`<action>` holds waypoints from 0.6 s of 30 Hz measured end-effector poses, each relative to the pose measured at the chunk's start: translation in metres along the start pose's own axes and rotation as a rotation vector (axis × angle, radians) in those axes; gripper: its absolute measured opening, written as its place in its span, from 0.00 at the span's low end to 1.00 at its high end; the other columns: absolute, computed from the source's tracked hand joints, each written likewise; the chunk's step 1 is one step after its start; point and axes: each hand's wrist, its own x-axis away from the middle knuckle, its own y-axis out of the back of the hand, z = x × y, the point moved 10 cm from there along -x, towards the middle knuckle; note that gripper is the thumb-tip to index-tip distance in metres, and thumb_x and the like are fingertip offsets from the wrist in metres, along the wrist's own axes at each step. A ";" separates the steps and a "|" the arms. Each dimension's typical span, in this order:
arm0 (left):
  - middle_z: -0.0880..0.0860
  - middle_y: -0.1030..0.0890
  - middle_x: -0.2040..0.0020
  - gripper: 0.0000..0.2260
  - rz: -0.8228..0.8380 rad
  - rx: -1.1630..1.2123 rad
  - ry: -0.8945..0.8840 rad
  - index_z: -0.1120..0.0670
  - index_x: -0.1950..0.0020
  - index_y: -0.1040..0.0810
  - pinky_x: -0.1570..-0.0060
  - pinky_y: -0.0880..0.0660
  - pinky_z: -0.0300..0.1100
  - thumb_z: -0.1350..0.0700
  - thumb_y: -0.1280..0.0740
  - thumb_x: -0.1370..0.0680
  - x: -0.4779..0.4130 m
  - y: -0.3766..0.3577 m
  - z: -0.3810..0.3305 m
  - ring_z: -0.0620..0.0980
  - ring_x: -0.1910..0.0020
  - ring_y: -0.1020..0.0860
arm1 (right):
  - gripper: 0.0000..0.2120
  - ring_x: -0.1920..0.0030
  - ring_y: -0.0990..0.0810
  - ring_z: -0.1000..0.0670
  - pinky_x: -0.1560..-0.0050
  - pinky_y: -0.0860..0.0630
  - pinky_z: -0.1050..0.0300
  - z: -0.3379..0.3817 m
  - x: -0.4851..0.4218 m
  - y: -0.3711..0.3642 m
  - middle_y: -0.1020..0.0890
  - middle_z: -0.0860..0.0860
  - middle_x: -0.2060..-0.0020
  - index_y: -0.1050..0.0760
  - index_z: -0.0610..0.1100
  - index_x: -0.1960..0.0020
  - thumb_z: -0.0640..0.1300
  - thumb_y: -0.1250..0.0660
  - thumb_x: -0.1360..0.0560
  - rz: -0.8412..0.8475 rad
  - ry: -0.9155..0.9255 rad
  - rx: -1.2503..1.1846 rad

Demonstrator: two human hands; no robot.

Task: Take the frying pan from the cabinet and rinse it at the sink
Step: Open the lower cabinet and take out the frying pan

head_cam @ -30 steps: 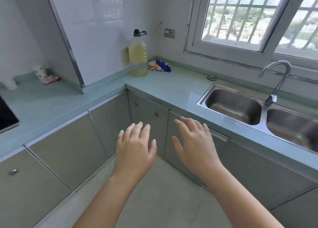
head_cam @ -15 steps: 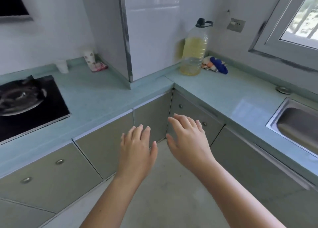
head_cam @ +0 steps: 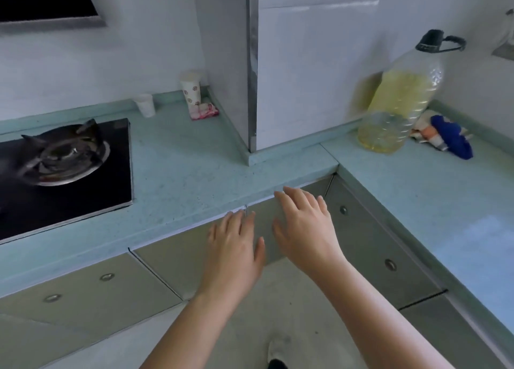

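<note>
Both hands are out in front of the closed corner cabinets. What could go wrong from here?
1. Every door is closed, and the left hand and right hand hold nothing, so the wrong one may be opened first.
2. The corner doors meet at an angle; one swung open could strike the neighbouring knob.

The left edge is cutting off the gas hob [head_cam: 64,174] and the dark hood [head_cam: 47,4] above it, blur is smearing the oil bottle [head_cam: 397,101] and leaving the half-cropped wall fitting [head_cam: 504,48] unreadable, and the closed cabinet doors [head_cam: 172,260] are hiding their insides.
</note>
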 end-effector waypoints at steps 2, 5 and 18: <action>0.57 0.16 0.49 0.22 0.003 0.034 0.030 0.60 0.46 0.19 0.52 0.21 0.53 0.49 0.44 0.30 -0.022 -0.014 -0.001 0.58 0.50 0.17 | 0.21 0.51 0.16 0.45 0.53 0.21 0.44 -0.010 -0.021 -0.020 0.16 0.46 0.51 0.19 0.43 0.50 0.50 0.44 0.35 0.038 0.047 -0.012; 0.57 0.18 0.42 0.24 -0.017 0.186 0.128 0.60 0.40 0.21 0.44 0.24 0.50 0.49 0.43 0.29 -0.044 -0.035 0.009 0.57 0.43 0.20 | 0.22 0.51 0.16 0.44 0.53 0.21 0.44 -0.023 -0.046 -0.048 0.16 0.45 0.50 0.20 0.42 0.50 0.50 0.46 0.34 0.068 0.103 -0.050; 0.54 0.24 0.35 0.16 -0.062 1.351 1.010 0.57 0.33 0.30 0.40 0.30 0.37 0.62 0.38 0.21 -0.049 -0.182 0.098 0.48 0.38 0.25 | 0.17 0.49 0.17 0.42 0.52 0.22 0.40 -0.021 -0.084 -0.188 0.17 0.45 0.49 0.22 0.42 0.48 0.46 0.38 0.34 0.247 0.253 -0.111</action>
